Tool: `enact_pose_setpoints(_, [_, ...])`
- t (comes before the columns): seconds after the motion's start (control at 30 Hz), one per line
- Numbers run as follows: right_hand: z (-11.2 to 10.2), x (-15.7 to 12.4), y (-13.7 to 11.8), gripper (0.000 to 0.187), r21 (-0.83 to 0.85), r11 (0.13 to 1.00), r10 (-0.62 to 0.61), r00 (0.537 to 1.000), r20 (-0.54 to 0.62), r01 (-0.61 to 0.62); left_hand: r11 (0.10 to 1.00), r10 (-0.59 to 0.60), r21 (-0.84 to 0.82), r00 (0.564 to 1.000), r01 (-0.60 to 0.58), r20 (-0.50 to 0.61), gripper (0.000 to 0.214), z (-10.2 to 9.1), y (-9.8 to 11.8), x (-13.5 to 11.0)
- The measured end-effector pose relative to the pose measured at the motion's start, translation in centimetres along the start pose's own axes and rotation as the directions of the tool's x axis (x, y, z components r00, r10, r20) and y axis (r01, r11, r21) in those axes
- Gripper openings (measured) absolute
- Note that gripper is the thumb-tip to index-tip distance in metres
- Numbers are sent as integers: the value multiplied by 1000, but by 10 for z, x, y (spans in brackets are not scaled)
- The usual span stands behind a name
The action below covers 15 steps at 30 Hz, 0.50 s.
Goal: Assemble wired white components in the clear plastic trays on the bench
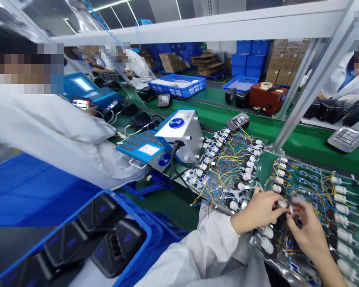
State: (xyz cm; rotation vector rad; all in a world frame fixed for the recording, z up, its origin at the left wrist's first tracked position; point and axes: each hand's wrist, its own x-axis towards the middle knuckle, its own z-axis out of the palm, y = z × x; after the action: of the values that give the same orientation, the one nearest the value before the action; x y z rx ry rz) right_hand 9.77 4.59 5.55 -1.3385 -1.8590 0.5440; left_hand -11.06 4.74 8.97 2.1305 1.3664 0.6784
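Observation:
My left hand [259,211] and my right hand [308,235] work close together over a green circuit board [267,163] crowded with white connectors and thin coloured wires. The fingertips of my left hand grip a white connector [283,203]. My right hand pinches a small white part [291,209] between its fingertips, and the fingers partly hide it. A second wired panel [227,171] lies next to the board, toward my left. White sleeves cover both my forearms.
A co-worker's white sleeve [54,127] reaches across the left, past a blue-and-silver tester [179,135]. At lower left, a blue crate [116,239] holds black devices. Digital meters [345,139] sit on the green conveyor [305,143], with a red box [265,97] and blue trays [176,85] beyond.

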Motion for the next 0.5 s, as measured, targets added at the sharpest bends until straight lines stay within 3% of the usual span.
enact_pose_setpoints(0.07, [1,-2,-8,39,55,998,-13,1000,2,12,994,-68,-96,995,60,-76,30,-1,2,-1])
enact_pose_setpoints(0.17, [0,-1,-20,18,26,998,-57,997,45,56,957,-145,-272,979,103,-141,26,3,1,0])
enact_pose_setpoints(0.33, [3,-2,-26,22,-13,1000,23,998,51,-22,862,-203,-486,977,145,-69,23,4,3,-1])
enact_pose_setpoints(0.43, [3,-5,-27,19,-54,998,-9,999,37,11,850,-234,-497,970,175,-59,38,-12,10,-13])
enact_pose_setpoints(0.5, [2,-5,-27,19,-77,993,-87,995,53,91,898,-232,-409,965,164,-122,35,-29,16,-24])
